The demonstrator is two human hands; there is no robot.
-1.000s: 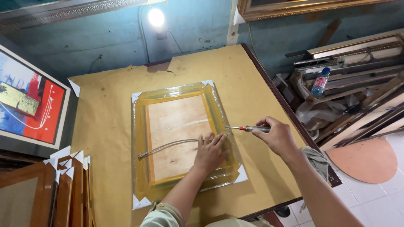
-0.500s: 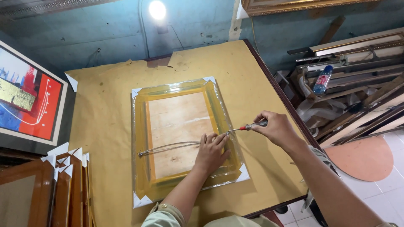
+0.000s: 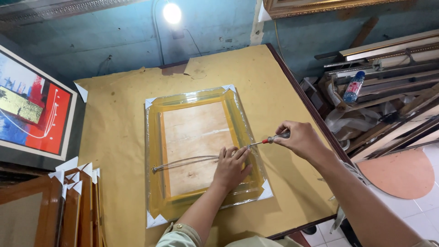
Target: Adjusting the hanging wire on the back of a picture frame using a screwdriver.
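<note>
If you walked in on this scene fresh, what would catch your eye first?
First the yellow frame, wrapped in clear plastic and lying face down mid-table, with the left hand pressed flat on its back. The right hand drives a screwdriver into the frame's right side, where a hanging wire ends. At far left leans a red and blue painting.

Your left hand (image 3: pixel 230 168) covers the near right part of the plastic-wrapped yellow picture frame (image 3: pixel 201 153), hiding where the red-handled screwdriver (image 3: pixel 270 138) tip lands. Your right hand (image 3: pixel 299 138) swallows most of its handle. The picture's left edge cuts off the red-and-blue painting (image 3: pixel 32 112).
</note>
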